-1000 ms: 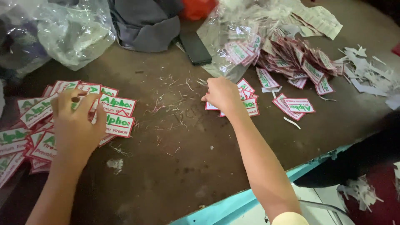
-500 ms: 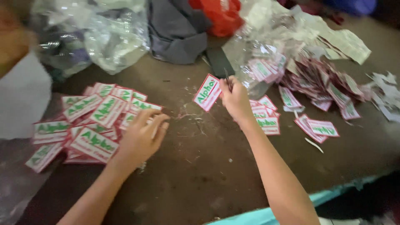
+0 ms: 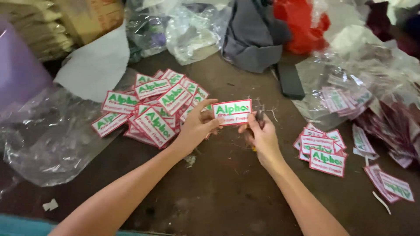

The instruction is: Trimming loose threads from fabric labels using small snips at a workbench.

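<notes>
Held flat and face up between both hands, above the middle of the brown table (image 3: pixel 227 192): one white patch (image 3: pixel 232 112) with red border and green lettering. Left hand (image 3: pixel 197 127) closed on its left edge, thumb on top, fingers beneath. Right hand (image 3: pixel 261 135) pinching the right edge between thumb and forefinger, the remaining fingers curled around something small and dark, possibly a snipper; too little showing to tell. Held level and turned toward the camera, apparently for a look over the face and edges.

To the left, a fanned pile of like patches (image 3: pixel 151 105), overlapping face up, lying partly on a clear plastic sheet (image 3: pixel 52 144). To the right, a smaller stack of patches (image 3: pixel 323 153), with more of them, mostly face down, spread toward the table's right edge beside crumpled clear bags (image 3: pixel 350 83). Two heaps kept well apart, the hands between them.

Loose thread ends (image 3: pixel 269 111) scattered on the table just behind the held patch. At the back, grey cloth (image 3: pixel 253 35), red cloth (image 3: pixel 306 22) and a flat black object (image 3: pixel 291 81).
</notes>
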